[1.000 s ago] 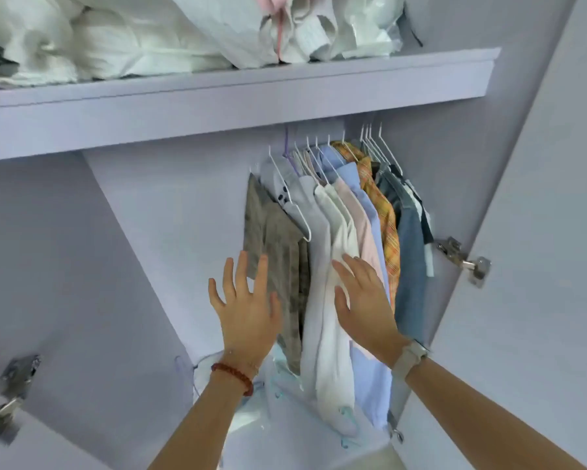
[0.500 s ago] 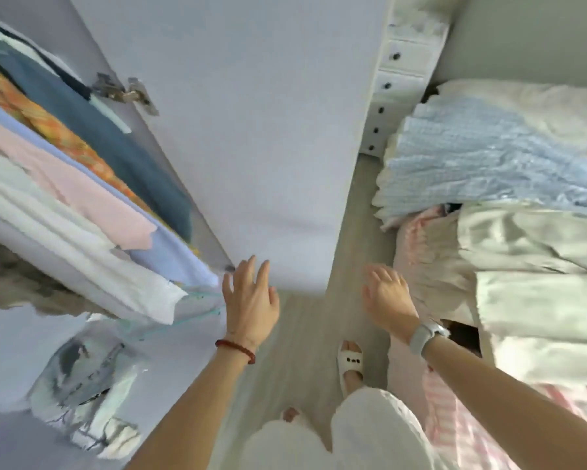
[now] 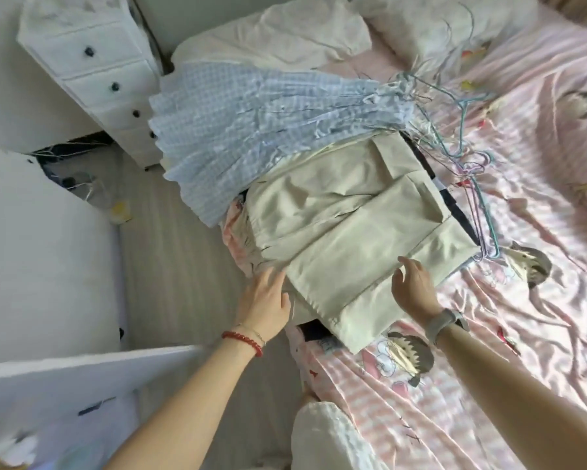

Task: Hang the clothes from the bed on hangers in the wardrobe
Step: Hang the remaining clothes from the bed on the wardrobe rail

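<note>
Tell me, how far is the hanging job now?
Nothing here shows finished work; the wardrobe rail is out of view. In hand: the left hand and right hand, both open, reach the beige garment on the bed, no grip yet. Left: that garment, the blue checked dress, dark clothes beneath, and the loose wire hangers.

At eleven o'clock I see a white chest of drawers (image 3: 92, 62) with dark round knobs, standing on the pale wood-look floor (image 3: 180, 266). Toward nine o'clock a yellow object (image 3: 119, 212) lies on that floor, too blurred for me to identify, with tangled cords (image 3: 78, 183) just beside it. Two pale pillows (image 3: 285, 32) sit at twelve o'clock.
</note>
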{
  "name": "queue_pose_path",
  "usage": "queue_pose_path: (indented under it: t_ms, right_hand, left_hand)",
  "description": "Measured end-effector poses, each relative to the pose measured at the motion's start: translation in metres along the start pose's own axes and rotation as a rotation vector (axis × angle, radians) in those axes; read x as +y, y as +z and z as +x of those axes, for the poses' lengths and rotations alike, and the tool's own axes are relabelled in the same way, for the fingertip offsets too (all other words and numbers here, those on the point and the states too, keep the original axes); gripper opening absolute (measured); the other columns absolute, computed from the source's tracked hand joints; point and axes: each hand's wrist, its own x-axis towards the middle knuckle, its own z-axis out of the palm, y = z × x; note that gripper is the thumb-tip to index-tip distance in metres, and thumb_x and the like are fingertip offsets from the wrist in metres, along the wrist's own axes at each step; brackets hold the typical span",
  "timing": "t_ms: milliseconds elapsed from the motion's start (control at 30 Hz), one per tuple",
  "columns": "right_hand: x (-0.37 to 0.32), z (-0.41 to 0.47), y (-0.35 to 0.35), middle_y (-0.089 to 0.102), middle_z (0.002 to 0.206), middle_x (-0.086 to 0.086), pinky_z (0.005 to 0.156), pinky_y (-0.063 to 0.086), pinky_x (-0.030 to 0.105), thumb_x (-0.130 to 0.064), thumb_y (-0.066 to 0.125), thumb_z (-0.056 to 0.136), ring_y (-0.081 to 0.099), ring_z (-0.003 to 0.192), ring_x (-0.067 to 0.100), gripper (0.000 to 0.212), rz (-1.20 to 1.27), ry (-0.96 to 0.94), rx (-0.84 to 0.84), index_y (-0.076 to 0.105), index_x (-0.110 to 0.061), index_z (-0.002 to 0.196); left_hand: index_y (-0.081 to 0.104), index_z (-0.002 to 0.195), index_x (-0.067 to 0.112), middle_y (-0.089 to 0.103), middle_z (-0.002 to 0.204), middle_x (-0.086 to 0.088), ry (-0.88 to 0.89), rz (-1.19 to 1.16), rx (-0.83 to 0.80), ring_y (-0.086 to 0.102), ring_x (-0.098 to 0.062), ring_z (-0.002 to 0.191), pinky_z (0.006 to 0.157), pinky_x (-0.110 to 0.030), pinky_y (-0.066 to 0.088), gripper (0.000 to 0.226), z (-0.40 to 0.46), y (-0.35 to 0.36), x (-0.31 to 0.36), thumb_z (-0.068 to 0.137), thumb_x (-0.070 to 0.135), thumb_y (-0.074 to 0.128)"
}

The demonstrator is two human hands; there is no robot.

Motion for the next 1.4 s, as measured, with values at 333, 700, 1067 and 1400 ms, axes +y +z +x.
queue_pose_path:
  t_ms: [333,700,1067,1400]
  right_hand:
    - [0.117,0.149,-0.045,0.045,0.12,0.034,0.094,0.028,0.043,0.0,0.037,0.088,0.042,0.114,0.045,0.035,0.106,0.361,0.157,0.04,0.015,0.119]
    - [0.163,0.199,-0.051,0.045,0.125,0.026,0.099,0.034,0.048,-0.025,0.041,0.09,0.039,0.117,0.042,0.036,0.065,0.628,0.12,0.057,0.0,0.111]
    - [0.135,0.141,-0.046,0.067,0.092,0.015,0.074,0.04,0.043,-0.015,0.034,0.097,0.058,0.083,0.039,0.015,0.438,0.428,0.502,0.041,-0.004,0.103]
    - [0.097,0.083,-0.074,0.065,0.061,0.005,0.05,0.04,0.022,-0.006,0.037,0.084,0.062,0.05,0.02,0.023,0.253,-0.128,0.642,0.056,-0.004,0.096]
  left_hand:
    - [0.008,0.147,0.027,-0.007,0.156,-0.001,0.076,0.278,-0.289,-0.003,-0.024,0.143,0.114,-0.044,0.015,0.059,0.129,0.055,0.075,0.095,0.024,0.036]
    - [-0.004,0.147,0.033,-0.016,0.155,0.001,-0.033,0.383,-0.481,-0.015,-0.024,0.142,0.115,-0.05,0.003,0.066,0.172,0.086,0.082,0.095,0.036,0.036]
    - [0.014,0.147,0.032,0.0,0.157,0.002,-0.052,0.328,-0.487,0.0,-0.02,0.143,0.116,-0.041,0.011,0.057,0.18,0.077,0.086,0.095,0.032,0.039]
    - [0.012,0.147,0.012,0.009,0.154,-0.012,0.174,-0.026,0.087,0.01,-0.024,0.143,0.114,-0.033,0.013,0.065,0.225,-0.023,0.145,0.093,0.014,0.047]
